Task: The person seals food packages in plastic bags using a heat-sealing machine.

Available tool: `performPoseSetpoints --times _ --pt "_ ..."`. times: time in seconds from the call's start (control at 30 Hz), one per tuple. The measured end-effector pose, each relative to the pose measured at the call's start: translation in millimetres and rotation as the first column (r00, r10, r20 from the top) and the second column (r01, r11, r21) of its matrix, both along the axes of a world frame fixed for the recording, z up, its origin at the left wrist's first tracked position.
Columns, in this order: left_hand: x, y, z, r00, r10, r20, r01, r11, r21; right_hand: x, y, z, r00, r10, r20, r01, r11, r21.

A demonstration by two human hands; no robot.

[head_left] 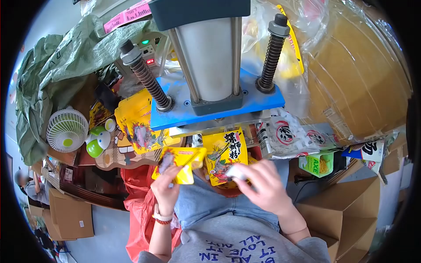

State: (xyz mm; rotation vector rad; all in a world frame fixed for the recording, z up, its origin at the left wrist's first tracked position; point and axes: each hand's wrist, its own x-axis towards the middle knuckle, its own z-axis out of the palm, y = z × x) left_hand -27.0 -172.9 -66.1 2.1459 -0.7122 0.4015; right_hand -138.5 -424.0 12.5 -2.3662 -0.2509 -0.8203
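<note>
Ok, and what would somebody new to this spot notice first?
Probably the tall silver metal cylinder on a bright blue metal plate, at the top centre, with a dark coil spring on either side. Next, perhaps, the shiny yellow printed pouch in the left hand, below the plate's left part. The round white-and-green plastic fan also stands out, at the far left.

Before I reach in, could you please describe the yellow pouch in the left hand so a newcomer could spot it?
Start at the tall central press with its blue plate. Below the plate's left end, the left hand holds the yellow pouch. Unlike the overlapping pouches behind it and the black-lettered pouch to its right, it is in that hand.
</note>
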Motion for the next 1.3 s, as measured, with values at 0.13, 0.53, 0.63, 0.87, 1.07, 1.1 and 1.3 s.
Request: performPoseSetpoints --times 0.13,0.53,0.63,0.87,1.07,1.1,1.3 --pt "-26 -15 36 0.949 -0.248 0.194 0.221 0.964 0.149 15 8 -9 0.966 0.257 -0.015 -0.257 0.963 -0.085" --pt "-2 -91 -34 0.422 -0.482 -0.768 -0.202 0.775 -0.598 12 -49 -10 0.955 -0.252 -0.158 0.276 0.948 0.159" --pt "25 -106 -30 0.369 -0.521 -0.77 -0.298 0.718 -0.629 34 -85 -20 0.819 -0.513 -0.255 0.504 0.857 -0.106" --pt "40 -101 -34 0.407 -0.489 -0.772 -0.159 0.794 -0.587 86 -126 -111 0.859 -0.458 -0.229 0.372 0.865 -0.336" --pt "99 -9 -22 0.954 0.222 0.204 -0.292 0.847 0.443 41 -120 -90 0.821 -0.43 -0.376 0.464 0.886 0.001" --pt "91 4 -33 0.981 0.146 0.129 -0.192 0.841 0.506 32 -114 -90 0.866 -0.413 -0.282 0.468 0.869 0.164" --pt "45 26 -41 0.992 0.092 -0.085 -0.075 0.98 0.185 -3 -54 -26 0.992 -0.091 -0.09 0.128 0.662 0.738"
